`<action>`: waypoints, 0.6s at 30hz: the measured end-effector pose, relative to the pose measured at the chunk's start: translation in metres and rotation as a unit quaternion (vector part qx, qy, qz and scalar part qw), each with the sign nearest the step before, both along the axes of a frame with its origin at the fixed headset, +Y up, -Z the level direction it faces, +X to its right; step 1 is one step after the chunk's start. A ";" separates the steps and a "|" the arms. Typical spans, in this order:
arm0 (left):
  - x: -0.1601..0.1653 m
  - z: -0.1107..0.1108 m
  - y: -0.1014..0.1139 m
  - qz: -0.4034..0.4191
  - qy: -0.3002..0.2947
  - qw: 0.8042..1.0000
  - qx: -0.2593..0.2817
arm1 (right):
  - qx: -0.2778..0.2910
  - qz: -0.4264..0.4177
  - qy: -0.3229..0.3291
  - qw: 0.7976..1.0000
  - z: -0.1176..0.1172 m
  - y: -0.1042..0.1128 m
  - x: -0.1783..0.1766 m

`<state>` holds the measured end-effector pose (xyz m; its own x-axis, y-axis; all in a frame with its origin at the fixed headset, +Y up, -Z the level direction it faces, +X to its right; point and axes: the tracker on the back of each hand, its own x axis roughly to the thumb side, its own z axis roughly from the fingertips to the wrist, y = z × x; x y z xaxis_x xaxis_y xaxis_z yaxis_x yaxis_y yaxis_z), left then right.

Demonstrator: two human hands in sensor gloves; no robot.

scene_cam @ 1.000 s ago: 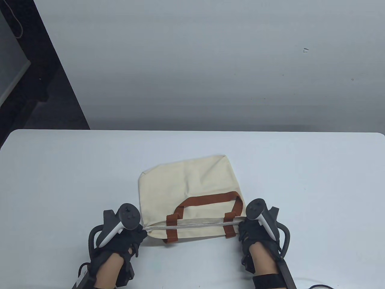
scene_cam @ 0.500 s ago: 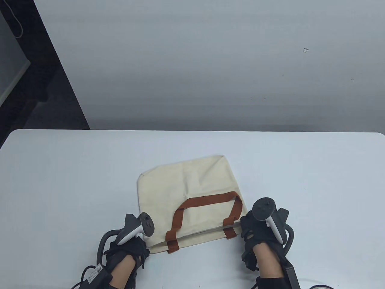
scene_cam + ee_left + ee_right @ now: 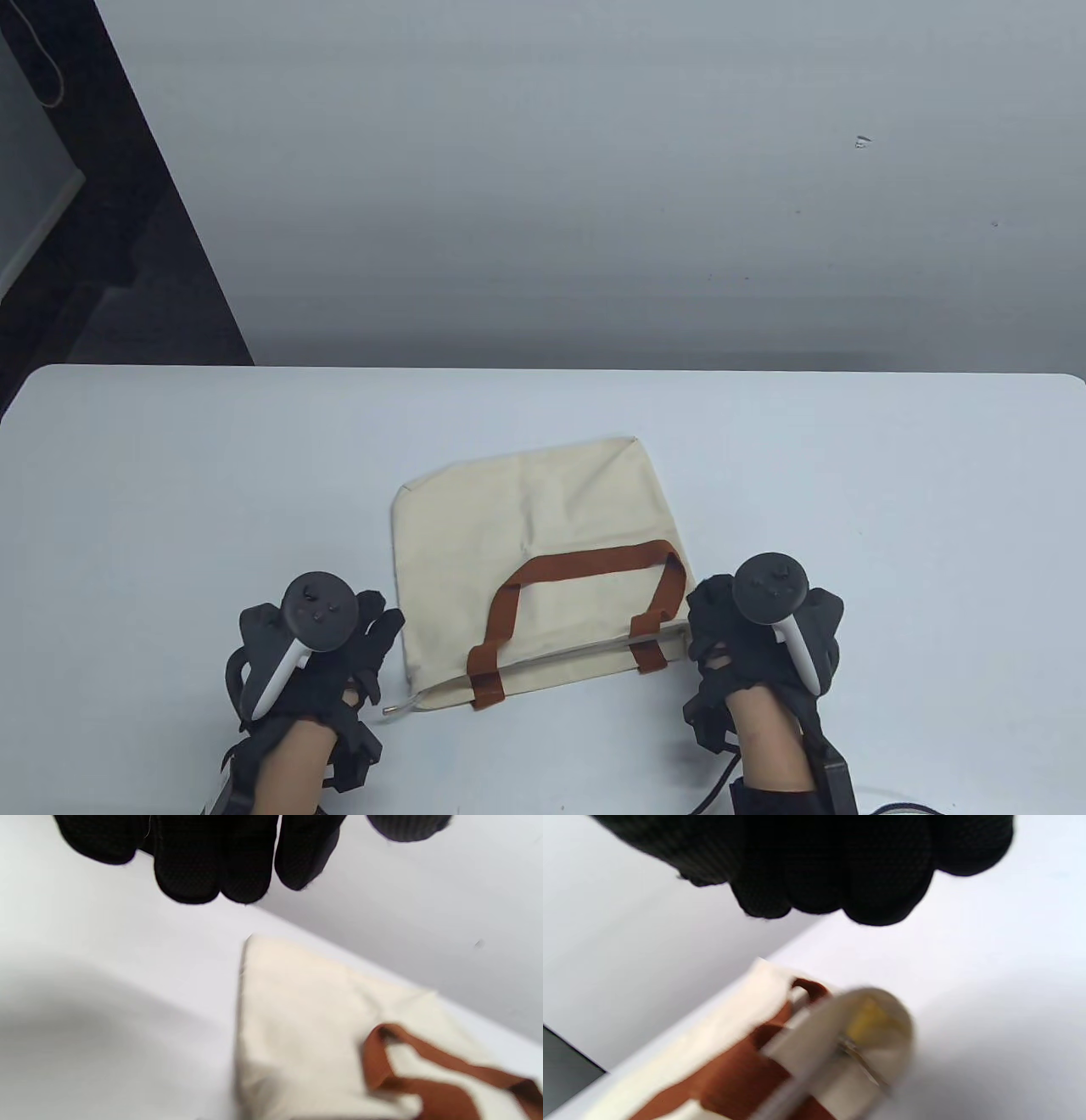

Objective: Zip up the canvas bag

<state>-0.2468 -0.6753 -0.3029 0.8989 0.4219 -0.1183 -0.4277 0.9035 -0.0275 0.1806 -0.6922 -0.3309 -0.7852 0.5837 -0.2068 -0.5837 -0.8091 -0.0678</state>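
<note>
The canvas bag [image 3: 530, 552] is lying flat near the front edge of the table [image 3: 170, 475], roughly mid-width, with its zippered mouth facing the person and tilted a bit, so the left end of the mouth sits nearer the front edge than the right end. The zipper [image 3: 564, 655] runs as a thin grey line along that mouth, and it looks drawn together along the stretch I can see. A little zipper tail [image 3: 405, 704] pokes out past the bag's front-left corner onto the tabletop. The brown handles [image 3: 585, 564] are draped over the top panel in an arch, with their ends crossing the zipper line in two spots. Nothing else sits near the bag; behind the table there's just a pale wall and a dark strip off to the left.

Left hand [image 3: 339, 658] is just beside the bag's left edge, fingers spread and loose, gripping nothing. In the left wrist view its fingertips [image 3: 186, 878] hang over bare table with the bag's corner [image 3: 297, 1018] below and clear of them.

Right hand [image 3: 730, 649] is right up against the bag's right end where the zipper finishes. In the right wrist view its fingers [image 3: 840, 870] look curled together, with the zipper end [image 3: 857, 1039] below them, but it's blurry and I honestly can't tell if it's pinching anything.
</note>
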 end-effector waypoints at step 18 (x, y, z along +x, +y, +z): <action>0.078 0.025 0.003 -0.122 -0.115 0.982 0.086 | 0.116 0.216 0.200 0.949 0.026 0.015 -0.097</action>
<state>-0.1685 -0.6720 -0.2782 0.9701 0.1872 0.1544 -0.1987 0.9781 0.0627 0.0835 -0.6775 -0.3048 -0.9498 0.1835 0.2533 -0.2181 -0.9691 -0.1155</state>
